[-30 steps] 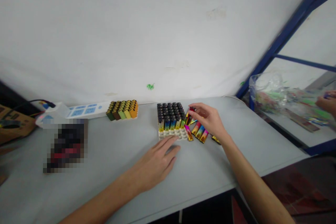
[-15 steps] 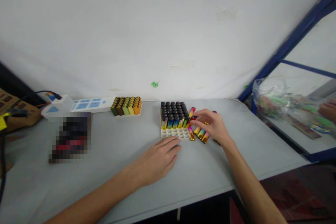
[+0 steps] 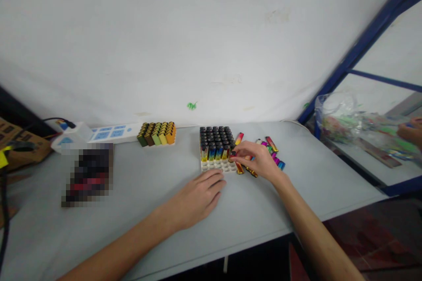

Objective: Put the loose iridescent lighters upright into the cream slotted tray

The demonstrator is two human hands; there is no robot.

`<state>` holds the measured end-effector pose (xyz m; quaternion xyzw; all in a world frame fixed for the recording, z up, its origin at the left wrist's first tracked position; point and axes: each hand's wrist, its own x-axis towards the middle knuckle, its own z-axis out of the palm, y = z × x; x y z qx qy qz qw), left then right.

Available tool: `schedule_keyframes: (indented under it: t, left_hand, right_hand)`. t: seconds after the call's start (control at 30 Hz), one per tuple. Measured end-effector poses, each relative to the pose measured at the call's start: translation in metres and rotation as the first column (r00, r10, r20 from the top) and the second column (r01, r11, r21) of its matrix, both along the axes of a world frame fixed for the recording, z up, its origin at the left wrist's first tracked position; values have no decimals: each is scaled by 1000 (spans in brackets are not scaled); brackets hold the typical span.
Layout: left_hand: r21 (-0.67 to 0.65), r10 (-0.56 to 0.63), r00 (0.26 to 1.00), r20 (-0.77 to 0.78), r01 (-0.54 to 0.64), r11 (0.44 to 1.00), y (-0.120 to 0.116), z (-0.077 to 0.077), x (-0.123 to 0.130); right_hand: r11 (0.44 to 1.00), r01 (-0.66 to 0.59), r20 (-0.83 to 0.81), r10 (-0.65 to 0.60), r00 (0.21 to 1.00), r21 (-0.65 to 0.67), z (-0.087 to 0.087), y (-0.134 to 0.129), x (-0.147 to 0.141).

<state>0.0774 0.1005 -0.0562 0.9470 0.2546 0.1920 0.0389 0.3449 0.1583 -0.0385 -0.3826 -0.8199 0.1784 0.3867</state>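
Note:
A white tray [image 3: 211, 166] with rows of round holes stands on the table, its back rows filled with upright shiny tubes [image 3: 216, 140] that have black tops and gradient-coloured bodies. Bare holes show along its front. My left hand [image 3: 201, 197] lies flat, fingers stretched out, its fingertips at the tray's front edge. Over the tray's front right corner, my right hand [image 3: 259, 158] pinches a small black-topped tube [image 3: 232, 154] between thumb and fingers. Loose shiny tubes [image 3: 271, 144] lie around and beyond the right hand, partly hidden by it.
Left of the tray stands a block of gold-topped pieces [image 3: 156, 134]. Beside it are a white power strip [image 3: 112, 134], a blurred-out dark item [image 3: 89, 173] and a cardboard box [image 3: 26, 145]. Right are a blue frame [image 3: 356, 59], plastic bags [image 3: 343, 118] and another person's hand [image 3: 410, 131].
My right hand has shifted left from the loose tubes to the tray's front right corner, a black-topped tube now visible in its pinch. The left hand stays at the tray's front edge.

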Motion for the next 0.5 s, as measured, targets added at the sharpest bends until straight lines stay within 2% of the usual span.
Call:
schedule_keyframes:
  t: [0.23,0.4,0.5]
  left_hand:
    - [15,-11,1000,21,11,1000,2,-3,0]
    - [17,-16,1000,17,16,1000,1,-2,0]
    - [29,-13,1000,8,13,999,0,-1,0]
  right_hand:
    - [994,93,-51,-96,994,-66,0,-1,7]
    - [983,184,51,-183,982,-18,5,0,8]
    - [980,198,68,-197,978,-3,5,0,7]
